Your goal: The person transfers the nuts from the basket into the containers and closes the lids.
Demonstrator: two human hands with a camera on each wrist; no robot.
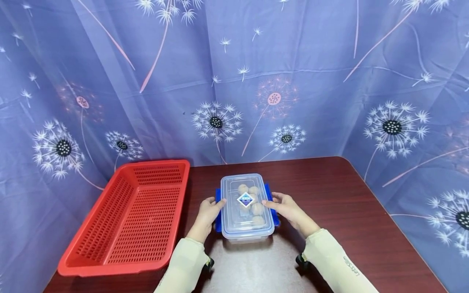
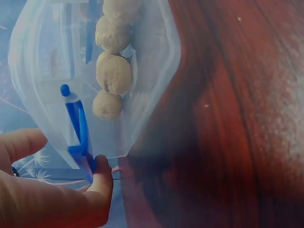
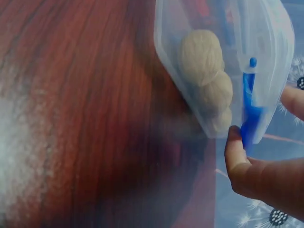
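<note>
A clear plastic food container (image 1: 247,240) is at the middle of the table, its see-through lid (image 1: 234,183) on top with a diamond-shaped label. Several walnuts (image 2: 114,73) show through its wall. Blue side latches, one on the left (image 1: 218,221) and one on the right (image 1: 275,217), stick outward. My left hand (image 1: 208,212) holds the left side, thumb on the lid's edge and a fingertip against the latch in the left wrist view. On the opposite side, my right hand (image 1: 289,211) grips likewise, a fingertip at the latch in the right wrist view.
A red perforated plastic basket (image 1: 176,219) stands to the left of the container. The dark reddish wooden table (image 1: 351,211) extends to the right. Behind and around it hangs a blue curtain (image 1: 315,93) with dandelion prints.
</note>
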